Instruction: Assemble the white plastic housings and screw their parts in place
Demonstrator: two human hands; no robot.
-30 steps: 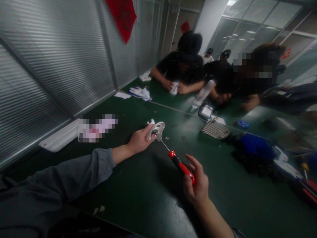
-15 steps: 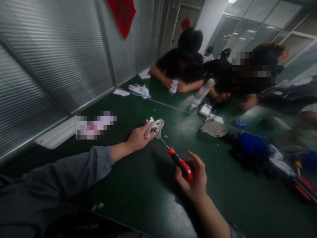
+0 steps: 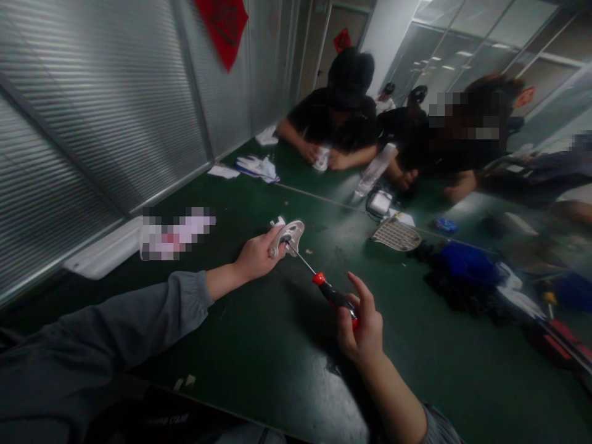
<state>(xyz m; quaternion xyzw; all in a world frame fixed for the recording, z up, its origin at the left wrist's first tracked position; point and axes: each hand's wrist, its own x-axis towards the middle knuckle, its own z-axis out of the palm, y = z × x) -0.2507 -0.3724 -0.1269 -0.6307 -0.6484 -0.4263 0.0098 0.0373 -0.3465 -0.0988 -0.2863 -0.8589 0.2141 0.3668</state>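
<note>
One white plastic part (image 3: pixel 290 234) is pinned to the green table (image 3: pixel 259 351) by the closed fingers of the left hand (image 3: pixel 254 258), and one red-handled screwdriver (image 3: pixel 322 285), tip seated in that part, is gripped by the right hand (image 3: pixel 363 325); the writing on the red wall hanging (image 3: pixel 222 24) is unreadable.

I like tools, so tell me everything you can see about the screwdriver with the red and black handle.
The screwdriver has a thin grey metal shaft, a red collar and a black-and-red handle. It slants above the dark green table. The right hand grips its handle; its tip sits in the pale metal bracket that the left hand holds.
</note>
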